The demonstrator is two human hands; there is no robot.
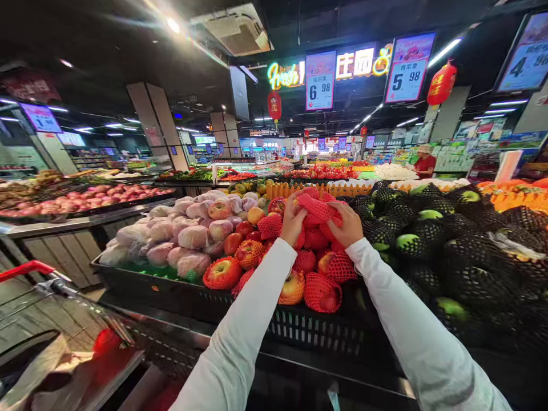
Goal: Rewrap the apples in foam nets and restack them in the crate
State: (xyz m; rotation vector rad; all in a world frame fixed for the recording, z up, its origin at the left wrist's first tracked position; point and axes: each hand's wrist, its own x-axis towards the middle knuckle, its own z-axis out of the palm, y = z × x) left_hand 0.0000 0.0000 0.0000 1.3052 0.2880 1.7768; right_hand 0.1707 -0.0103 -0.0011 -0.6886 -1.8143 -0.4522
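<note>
At frame centre, left hand (293, 224) and right hand (349, 225) both gripped one red net (315, 210), raised above the crate (299, 325) for stretching; apples (222, 273) lay netted against bruising.

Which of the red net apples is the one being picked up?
It's the apple in red net held up above the pile by both hands, the left hand and the right hand. The other netted apples lie in the black crate, untouched.

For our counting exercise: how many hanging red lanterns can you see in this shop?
2 clear ones: a large red lantern upper right beside the 5.98 sign, a smaller lantern below the neon sign. Tiny distant ones may be missed.
</note>
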